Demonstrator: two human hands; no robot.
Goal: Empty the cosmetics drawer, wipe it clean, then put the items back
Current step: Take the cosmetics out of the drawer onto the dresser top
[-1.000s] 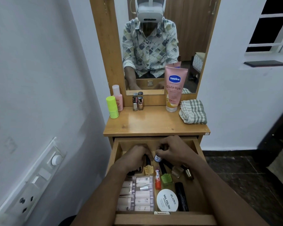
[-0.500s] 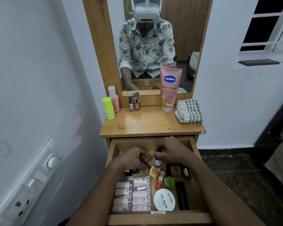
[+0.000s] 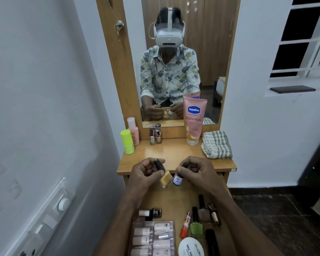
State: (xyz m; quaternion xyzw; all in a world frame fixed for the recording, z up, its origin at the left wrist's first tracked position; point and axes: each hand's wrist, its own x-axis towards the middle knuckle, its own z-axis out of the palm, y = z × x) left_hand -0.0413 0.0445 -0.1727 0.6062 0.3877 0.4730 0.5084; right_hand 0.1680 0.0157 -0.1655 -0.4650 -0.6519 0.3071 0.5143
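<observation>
My left hand (image 3: 145,173) grips a yellow nail polish bottle (image 3: 166,179) by its dark cap, just above the front edge of the dresser top (image 3: 174,154). My right hand (image 3: 198,172) holds a small blue Nivea bottle (image 3: 177,179) by its cap beside it. Below them the open drawer (image 3: 174,198) holds a clear pack of pale bottles (image 3: 152,237), a dark bottle (image 3: 152,213), an orange tube (image 3: 185,226), a green polish (image 3: 196,226), a black tube (image 3: 211,241), a white Nail Polish tub (image 3: 191,247) and metallic polishes (image 3: 211,214).
On the dresser top stand a lime green bottle (image 3: 127,142), a pink bottle (image 3: 133,131), two small metallic polishes (image 3: 155,136), a pink Vaseline tube (image 3: 193,120) and a folded checked cloth (image 3: 216,145). A mirror (image 3: 183,52) rises behind. A wall with a switch panel (image 3: 50,215) is close on the left.
Both hands rose out of the drawer to the dresser top's front edge, the left carrying the yellow polish and the right the blue bottle. The camera tilted upward.
</observation>
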